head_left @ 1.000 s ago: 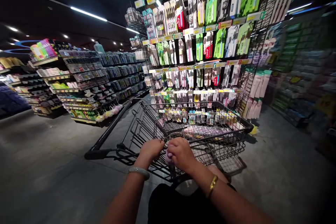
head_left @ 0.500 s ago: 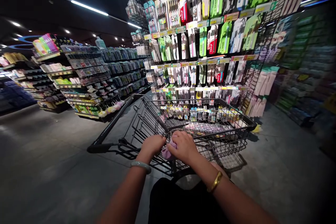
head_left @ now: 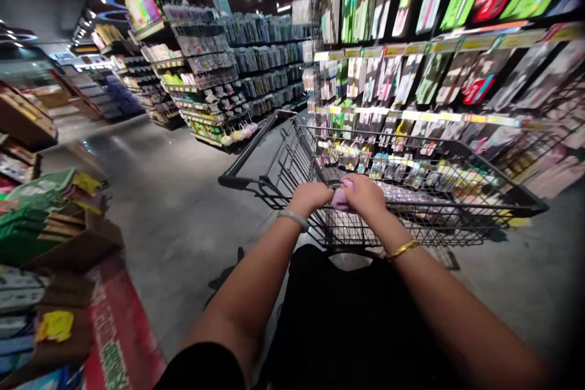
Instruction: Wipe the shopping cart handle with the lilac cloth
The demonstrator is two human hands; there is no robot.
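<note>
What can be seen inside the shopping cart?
A long, pale purplish, patterned item appears to lie inside the shopping cart. The wire mesh and right hand hide part of the interior; anything beneath the item cannot be seen.

The right hand [head_left: 365, 196] holds a purple cloth [head_left: 340, 200] over the near side of a black cart [head_left: 532, 202]. The left hand [head_left: 311, 197] is just beside the cloth, its fingertips hidden. A pale bangle [head_left: 294, 219] circles the left wrist, a gold one [head_left: 403, 249] the right. Beyond the cart, packets [head_left: 350, 6] hang in rows on a rack [head_left: 414, 49]. Stocked shelves [head_left: 185, 89] stand farther left; cartons [head_left: 68, 250] fill the lower left, beside a red sheet [head_left: 114, 329].
</note>
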